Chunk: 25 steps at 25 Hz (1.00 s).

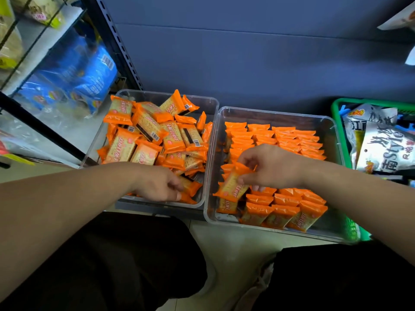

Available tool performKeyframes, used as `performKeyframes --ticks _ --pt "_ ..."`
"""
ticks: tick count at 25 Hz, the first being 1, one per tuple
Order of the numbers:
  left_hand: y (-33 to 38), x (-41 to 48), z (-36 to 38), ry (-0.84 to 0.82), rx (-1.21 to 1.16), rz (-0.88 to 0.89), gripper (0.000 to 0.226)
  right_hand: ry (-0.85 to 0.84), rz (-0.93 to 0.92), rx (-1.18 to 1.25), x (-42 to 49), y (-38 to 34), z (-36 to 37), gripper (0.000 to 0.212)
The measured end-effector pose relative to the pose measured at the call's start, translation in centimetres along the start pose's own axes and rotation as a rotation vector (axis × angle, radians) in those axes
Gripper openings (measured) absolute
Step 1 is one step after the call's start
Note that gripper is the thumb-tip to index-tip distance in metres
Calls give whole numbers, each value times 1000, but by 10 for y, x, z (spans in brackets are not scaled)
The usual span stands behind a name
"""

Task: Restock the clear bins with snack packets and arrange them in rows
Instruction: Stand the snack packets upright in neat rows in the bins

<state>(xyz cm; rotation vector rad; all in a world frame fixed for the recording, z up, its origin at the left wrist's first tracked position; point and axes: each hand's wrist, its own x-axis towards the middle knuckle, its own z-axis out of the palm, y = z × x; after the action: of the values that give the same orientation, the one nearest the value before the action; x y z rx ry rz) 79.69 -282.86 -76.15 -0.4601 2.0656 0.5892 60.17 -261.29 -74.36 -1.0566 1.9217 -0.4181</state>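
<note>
Shop floor [224, 239] by shelving [119, 52], two clear bins: right grip [269, 167] pinches a snack packet [233, 187] over the rowed right bin [276, 113], left grip [160, 185] curls round a second packet [190, 187] in the jumbled left bin [211, 104]; packets look light, crinkly, slippery, likely crushable, so hold by flat faces, gently.

orange pkts [157, 135], clear bins [332, 131], green basket [336, 108]

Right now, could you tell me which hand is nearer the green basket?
Right. The right hand pinches an orange packet over the rowed bin next to the green basket; the left hand grips a second packet in the loose-packet bin, farther left.
</note>
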Motion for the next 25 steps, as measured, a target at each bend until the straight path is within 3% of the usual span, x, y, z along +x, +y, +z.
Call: performKeyframes --ticks 6,8,11,14,22,25 --pt "5 -8 -10 8 -160 -73 55 80 5 -324 25 14 50 28" --pt "3 -15 -15 -23 -163 -30 59 80 -33 -476 26 16 63 28" --pt "1 -21 -15 13 -91 83 44 69 -83 -636 23 17 71 32" --pt "2 -22 -18 123 -81 120 26 56 -87 -681 22 14 69 31" --pt "0 -10 -25 277 -156 104 11 19 -12 -750 21 6 59 28" --pt "-1 -11 -31 325 -217 105 9 29 53 -616 22 -12 34 38"
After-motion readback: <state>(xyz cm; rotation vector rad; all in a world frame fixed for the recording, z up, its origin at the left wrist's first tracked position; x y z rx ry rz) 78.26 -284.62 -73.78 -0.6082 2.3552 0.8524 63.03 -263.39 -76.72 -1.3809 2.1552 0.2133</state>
